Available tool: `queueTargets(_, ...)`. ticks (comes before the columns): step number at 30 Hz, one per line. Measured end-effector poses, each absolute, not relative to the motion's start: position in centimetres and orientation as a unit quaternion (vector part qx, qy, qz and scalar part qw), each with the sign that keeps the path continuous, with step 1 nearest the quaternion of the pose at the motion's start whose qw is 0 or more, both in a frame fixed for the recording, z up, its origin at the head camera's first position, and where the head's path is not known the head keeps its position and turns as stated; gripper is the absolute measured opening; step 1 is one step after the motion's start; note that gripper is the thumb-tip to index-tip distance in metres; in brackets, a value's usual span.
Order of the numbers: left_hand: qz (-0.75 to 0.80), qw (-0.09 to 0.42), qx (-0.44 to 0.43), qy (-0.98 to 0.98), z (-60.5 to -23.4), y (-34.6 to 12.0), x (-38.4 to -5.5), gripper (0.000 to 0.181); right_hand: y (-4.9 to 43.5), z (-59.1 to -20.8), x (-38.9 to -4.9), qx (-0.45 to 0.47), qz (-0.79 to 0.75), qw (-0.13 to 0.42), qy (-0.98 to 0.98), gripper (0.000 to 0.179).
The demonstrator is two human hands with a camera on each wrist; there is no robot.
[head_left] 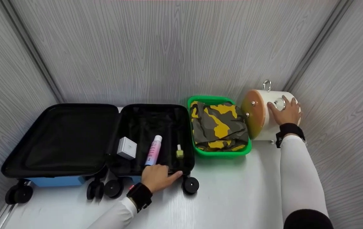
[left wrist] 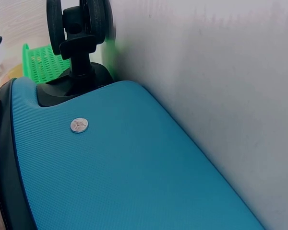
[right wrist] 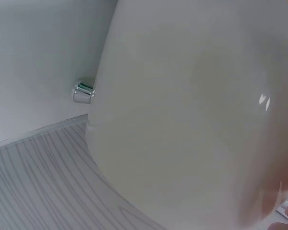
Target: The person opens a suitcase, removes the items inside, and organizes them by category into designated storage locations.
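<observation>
- Here, my left hand point(head_left: 156, 177) rests on the opened suitcase point(head_left: 156, 121) at its near edge, thumb out; finger curl I can't tell.
- My right hand point(head_left: 285, 111), fingers spread, touches the white canister point(head_left: 272, 125) beside the green basket point(head_left: 221, 154).

A person's left hand point(head_left: 157, 177) and right hand point(head_left: 287, 111) — two in all — appear with two wristbands point(head_left: 140, 195) and two sleeves point(head_left: 300, 178). Also counted: one suitcase point(head_left: 64, 140) in two halves, four casters point(head_left: 191, 185) showing in the head view, and three items inside — one box point(head_left: 126, 148), one bottle point(head_left: 153, 151) and one vial point(head_left: 179, 153). The tally adds one basket point(head_left: 221, 154), one cloth point(head_left: 221, 128) and one drum point(head_left: 272, 127), whose end face shows two knobs point(head_left: 253, 103).
</observation>
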State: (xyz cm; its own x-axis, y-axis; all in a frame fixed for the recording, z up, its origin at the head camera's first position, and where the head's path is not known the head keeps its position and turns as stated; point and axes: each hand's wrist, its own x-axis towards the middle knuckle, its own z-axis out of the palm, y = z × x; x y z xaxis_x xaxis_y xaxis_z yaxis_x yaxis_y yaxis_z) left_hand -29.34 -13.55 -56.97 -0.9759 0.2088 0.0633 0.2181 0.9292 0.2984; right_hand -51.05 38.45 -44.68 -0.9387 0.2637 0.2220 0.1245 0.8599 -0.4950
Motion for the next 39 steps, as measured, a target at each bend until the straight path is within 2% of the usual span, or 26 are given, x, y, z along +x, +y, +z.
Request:
queueTargets(6,-0.151,0.019,-0.109,-0.982,-57.1,-13.6,-29.1,0.073,38.5,-45.8,-50.8,-0.103,0.239,0.121,-0.958,0.108)
queueTargets(14,-0.144,0.018,-0.106,-0.984,-57.0,-13.5,-29.1,0.073,38.2,-46.4,-49.8,-0.099,0.234,0.185,-0.949,0.091)
queueTargets(20,-0.144,0.022,-0.109,-0.983,-57.3,-13.4,-29.0,0.074,37.6,-47.4,-48.4,-0.113,0.245,0.205,-0.941,0.088)
queueTargets(32,-0.153,0.039,-0.111,-0.981,-57.1,-13.6,-29.2,0.071,36.0,-49.4,-45.4,-0.115,0.296,0.307,-0.897,0.082)
queueTargets(39,-0.155,0.031,-0.11,-0.981,-57.0,-13.4,-29.2,0.072,36.1,-50.0,-42.5,-0.117,0.318,0.329,-0.881,0.081)
